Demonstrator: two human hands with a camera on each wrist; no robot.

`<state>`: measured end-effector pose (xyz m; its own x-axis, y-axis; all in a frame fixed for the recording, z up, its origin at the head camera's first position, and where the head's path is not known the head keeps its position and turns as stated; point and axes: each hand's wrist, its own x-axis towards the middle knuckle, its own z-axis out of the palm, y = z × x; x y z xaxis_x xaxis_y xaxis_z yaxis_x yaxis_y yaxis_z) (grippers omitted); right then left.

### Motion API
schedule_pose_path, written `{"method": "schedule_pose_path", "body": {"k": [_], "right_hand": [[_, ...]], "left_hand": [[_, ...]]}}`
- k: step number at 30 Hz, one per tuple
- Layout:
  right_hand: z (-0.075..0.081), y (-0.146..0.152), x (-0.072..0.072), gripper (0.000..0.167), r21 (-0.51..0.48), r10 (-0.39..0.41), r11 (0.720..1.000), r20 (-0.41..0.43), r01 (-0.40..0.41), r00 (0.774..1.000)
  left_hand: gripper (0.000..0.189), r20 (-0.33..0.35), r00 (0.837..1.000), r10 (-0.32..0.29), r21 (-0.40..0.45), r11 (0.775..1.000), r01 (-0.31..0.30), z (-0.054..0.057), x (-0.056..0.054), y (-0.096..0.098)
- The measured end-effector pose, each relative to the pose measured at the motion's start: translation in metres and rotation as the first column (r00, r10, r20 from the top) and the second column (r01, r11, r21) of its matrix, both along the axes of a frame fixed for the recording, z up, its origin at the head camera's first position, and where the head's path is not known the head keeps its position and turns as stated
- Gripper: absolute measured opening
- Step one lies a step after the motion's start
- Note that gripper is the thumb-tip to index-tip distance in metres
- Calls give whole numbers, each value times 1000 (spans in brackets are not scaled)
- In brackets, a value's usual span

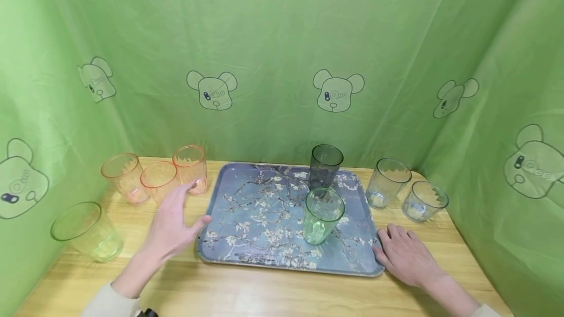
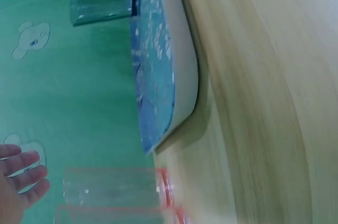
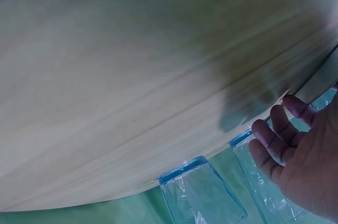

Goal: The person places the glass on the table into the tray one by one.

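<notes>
My left hand (image 1: 169, 226) is raised with fingers spread, in front of the pink tumblers and near the tray's left edge, holding nothing. Behind it stand three clear pink tumblers: one on the left (image 1: 128, 180), one in the middle (image 1: 156, 175) partly hidden by the hand, and one on the right (image 1: 191, 168). A flowered blue tray (image 1: 255, 229) lies in the middle, bearing a dark grey tumbler (image 1: 325, 163) and, before it, a green tumbler (image 1: 323, 216). Beside the tray's right front corner my right hand (image 1: 407, 257) rests with relaxed fingers, thumb at the rim.
At the far left stands a yellow-green tumbler (image 1: 88, 231). Two pale blue tumblers, a taller one (image 1: 387, 185) and a shorter one (image 1: 424, 204), stand right of the tray. Green curtains (image 1: 273, 28) enclose the wooden table (image 1: 246, 290) at the back and sides.
</notes>
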<state>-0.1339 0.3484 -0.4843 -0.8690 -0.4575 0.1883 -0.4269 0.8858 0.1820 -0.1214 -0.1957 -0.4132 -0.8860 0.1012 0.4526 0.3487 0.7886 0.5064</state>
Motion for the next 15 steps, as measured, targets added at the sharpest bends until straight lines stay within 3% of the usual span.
{"method": "schedule_pose_path", "body": {"k": [4,10,15], "right_hand": [[0,0,0,26,-9,-7,1000,11,7,1000],[0,0,-1,26,-9,-15,1000,27,15,1000],[0,0,-1,27,-6,-16,1000,32,16,999]], "left_hand": [[92,-34,995,93,54,994,-91,5,3,-12],[83,-148,970,194,153,973,-171,7,0,-30],[81,-128,944,304,199,941,-276,5,-1,-36]]}}
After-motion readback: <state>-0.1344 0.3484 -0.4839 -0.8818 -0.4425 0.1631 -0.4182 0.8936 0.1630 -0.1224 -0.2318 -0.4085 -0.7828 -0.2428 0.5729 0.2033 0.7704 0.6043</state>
